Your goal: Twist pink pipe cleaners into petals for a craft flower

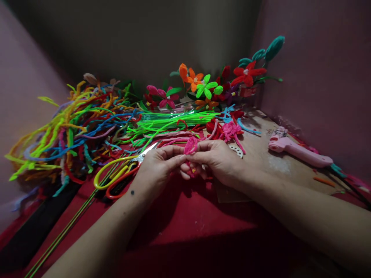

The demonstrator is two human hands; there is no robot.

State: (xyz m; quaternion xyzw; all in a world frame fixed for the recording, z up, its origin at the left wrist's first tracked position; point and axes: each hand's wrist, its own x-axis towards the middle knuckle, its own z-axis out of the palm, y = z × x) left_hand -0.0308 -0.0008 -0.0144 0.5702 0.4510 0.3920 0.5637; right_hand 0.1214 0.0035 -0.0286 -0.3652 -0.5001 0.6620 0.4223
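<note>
Between both hands, above the red table surface (185,216), is a pink pipe-cleaner flower (191,146) with a looped petal pointing up and more pink fuzz below the fingers. My left hand (165,160) pinches it from the left, thumb against the petal's base. From the other side my right hand (216,156) grips the same piece with thumb and forefinger. Its lower part is partly hidden by the fingers. Scissors (124,173) with yellow and orange handles lie beside my left wrist, blades toward the hand. A pink pipe-cleaner bundle (231,130) rests just beyond my right hand.
A tangled heap of coloured pipe cleaners (72,135) covers the left side. Green pipe cleaners (176,119) lie behind the hands, finished flowers (206,87) further back. At right a pink glue gun (300,148) rests on brown cardboard (261,154). Thin green stems (66,224) cross the left front.
</note>
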